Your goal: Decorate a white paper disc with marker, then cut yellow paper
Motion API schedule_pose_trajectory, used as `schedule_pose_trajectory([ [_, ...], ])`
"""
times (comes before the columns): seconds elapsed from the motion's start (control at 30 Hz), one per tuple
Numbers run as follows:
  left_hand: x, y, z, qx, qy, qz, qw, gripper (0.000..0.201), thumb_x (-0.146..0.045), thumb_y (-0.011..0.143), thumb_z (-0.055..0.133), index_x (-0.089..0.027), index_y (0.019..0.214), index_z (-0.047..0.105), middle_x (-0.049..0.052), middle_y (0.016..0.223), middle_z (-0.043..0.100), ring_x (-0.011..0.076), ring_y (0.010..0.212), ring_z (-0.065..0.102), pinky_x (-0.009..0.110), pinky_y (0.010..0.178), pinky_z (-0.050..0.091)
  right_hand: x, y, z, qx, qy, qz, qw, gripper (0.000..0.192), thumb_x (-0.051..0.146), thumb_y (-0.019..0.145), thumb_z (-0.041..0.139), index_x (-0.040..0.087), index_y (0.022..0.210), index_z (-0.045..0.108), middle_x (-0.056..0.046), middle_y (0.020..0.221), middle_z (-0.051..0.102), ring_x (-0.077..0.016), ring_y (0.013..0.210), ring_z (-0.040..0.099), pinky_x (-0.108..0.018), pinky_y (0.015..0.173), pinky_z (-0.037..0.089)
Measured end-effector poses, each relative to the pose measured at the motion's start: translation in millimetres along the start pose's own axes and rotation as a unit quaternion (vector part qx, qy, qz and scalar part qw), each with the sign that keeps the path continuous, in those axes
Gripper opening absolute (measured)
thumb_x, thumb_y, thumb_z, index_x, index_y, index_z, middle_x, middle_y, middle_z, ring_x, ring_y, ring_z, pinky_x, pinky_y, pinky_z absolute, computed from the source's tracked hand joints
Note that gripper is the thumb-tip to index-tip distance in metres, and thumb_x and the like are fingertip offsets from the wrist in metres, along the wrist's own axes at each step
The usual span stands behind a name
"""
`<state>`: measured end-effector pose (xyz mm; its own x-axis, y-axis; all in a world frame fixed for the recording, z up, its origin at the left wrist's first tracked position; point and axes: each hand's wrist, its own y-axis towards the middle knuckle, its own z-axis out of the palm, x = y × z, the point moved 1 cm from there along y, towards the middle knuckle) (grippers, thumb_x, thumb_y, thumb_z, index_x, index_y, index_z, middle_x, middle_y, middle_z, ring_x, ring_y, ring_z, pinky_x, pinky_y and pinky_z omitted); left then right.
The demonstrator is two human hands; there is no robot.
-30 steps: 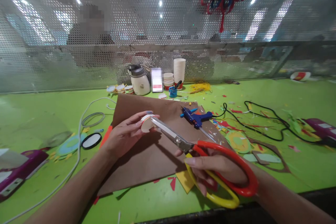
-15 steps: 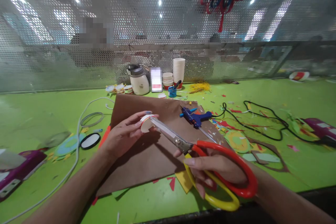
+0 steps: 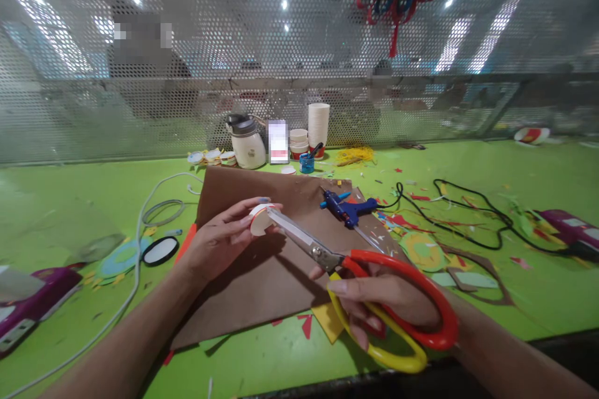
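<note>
My left hand (image 3: pixel 224 234) is closed on a small white paper cup piece (image 3: pixel 260 222) with a thin red line, pinched between thumb and fingers. A notch shows in its lower edge. In my right hand (image 3: pixel 374 299) is a large pair of scissors (image 3: pixel 321 252) with one red and one yellow handle loop. The blade tips reach the right side of the cup piece, and the cup piece partly hides them. Beneath both hands lies a brown sheet of card (image 3: pixel 253 293).
A blue glue gun (image 3: pixel 349 207) rests on the card's right part, its black cord trailing right. Behind stand a kettle (image 3: pixel 248 146), a phone (image 3: pixel 278 142), stacked paper cups (image 3: pixel 319 128) and a blue jar (image 3: pixel 307 163). Paper scraps litter the right. Left lies a white cable (image 3: pixel 139 255).
My hands, the scissors and the cup piece stay almost exactly where they were. Behind the perforated screen, a blurred person has shifted to the left.
</note>
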<state>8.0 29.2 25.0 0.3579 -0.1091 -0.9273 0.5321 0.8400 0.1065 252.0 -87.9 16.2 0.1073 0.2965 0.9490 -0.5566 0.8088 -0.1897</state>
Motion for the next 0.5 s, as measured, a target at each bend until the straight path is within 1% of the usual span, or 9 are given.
schedule_pose_trajectory([
  [0.13,-0.2,0.2,0.6,-0.006,0.003,0.000,1.000,0.027,-0.018,0.083,0.067,-0.017,0.109,0.073,0.015,0.125,0.071,0.0273,0.106,0.067,0.037,0.093,0.053,0.4,-0.8,0.3,0.002,0.007,-0.001,1.000,0.042,0.048,0.087,0.065,0.016,0.062,0.054,0.007,0.045,0.041,-0.0087,0.042,0.052,-0.021,0.045,0.042],
  [0.23,0.4,0.2,-0.6,-0.004,0.004,0.001,1.000,0.028,-0.017,0.084,0.065,-0.017,0.111,0.073,0.015,0.125,0.070,0.0274,0.105,0.068,0.038,0.093,0.053,1.1,-0.3,1.2,0.001,0.019,0.001,1.000,0.036,0.048,0.085,0.067,0.015,0.073,0.059,0.009,0.047,0.041,-0.0072,0.041,0.048,-0.021,0.047,0.045],
  [0.33,1.0,0.0,-1.4,0.003,0.005,0.002,1.000,0.029,-0.014,0.086,0.060,-0.017,0.113,0.072,0.015,0.126,0.070,0.0281,0.107,0.067,0.040,0.093,0.054,3.4,0.4,2.5,0.005,0.019,-0.001,1.000,0.035,0.047,0.084,0.066,0.015,0.075,0.059,0.009,0.047,0.040,-0.0078,0.042,0.049,-0.022,0.048,0.047],
  [0.43,0.4,0.0,-0.1,0.002,0.007,0.004,1.000,0.029,-0.013,0.086,0.060,-0.016,0.112,0.073,0.015,0.125,0.071,0.0270,0.107,0.066,0.038,0.092,0.055,5.2,0.3,3.3,0.008,0.015,-0.002,1.000,0.034,0.047,0.084,0.066,0.014,0.077,0.061,0.009,0.046,0.040,-0.0076,0.040,0.047,-0.022,0.047,0.045],
  [0.5,-0.5,-0.1,1.2,-0.002,0.008,0.005,1.000,0.028,-0.013,0.085,0.062,-0.016,0.110,0.074,0.014,0.124,0.072,0.0255,0.104,0.067,0.034,0.090,0.055,5.0,-0.2,3.4,0.005,0.025,-0.001,1.000,0.034,0.047,0.084,0.067,0.013,0.086,0.064,0.010,0.046,0.040,-0.0066,0.039,0.044,-0.021,0.046,0.044],
])
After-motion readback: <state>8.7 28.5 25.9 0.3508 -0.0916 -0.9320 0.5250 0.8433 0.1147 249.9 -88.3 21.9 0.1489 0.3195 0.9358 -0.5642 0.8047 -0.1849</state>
